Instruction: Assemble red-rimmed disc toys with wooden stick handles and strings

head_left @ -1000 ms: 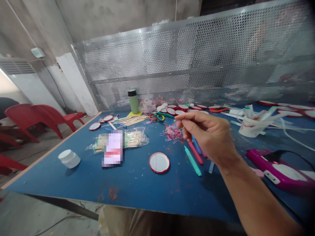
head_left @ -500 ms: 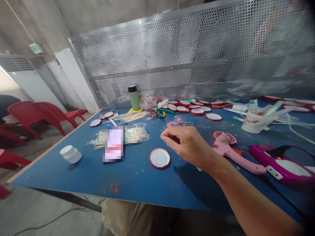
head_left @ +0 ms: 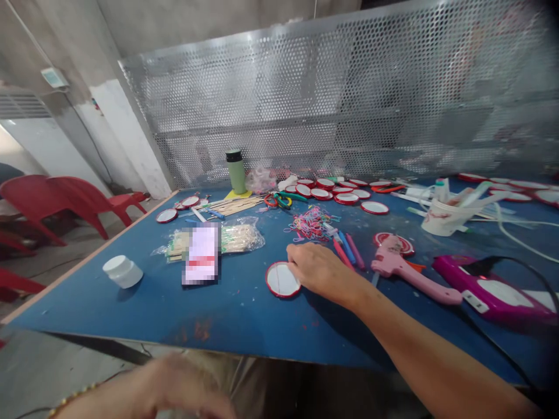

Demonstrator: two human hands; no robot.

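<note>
My right hand point(head_left: 321, 270) lies low on the blue table point(head_left: 244, 314), its fingertips curled over the right edge of a round white lid with a red rim point(head_left: 280, 280) that lies flat. My left hand point(head_left: 174, 387), with a bracelet at the wrist, is a blur at the bottom edge, below the table's front; I see nothing in it. Coloured pens point(head_left: 347, 249) and a pile of rubber bands point(head_left: 311, 223) lie just behind my right hand.
A pink glue gun point(head_left: 406, 270) and a magenta device point(head_left: 493, 291) lie right. A bag of wooden sticks point(head_left: 238, 238), a flat blurred card point(head_left: 201, 254) and a white jar point(head_left: 123, 271) lie left. More lids point(head_left: 336, 191), a green bottle point(head_left: 236, 171) and a perforated metal screen point(head_left: 349, 99) stand behind.
My right hand came down and left from above the pens onto the lid's edge. My left hand has come into view at the bottom.
</note>
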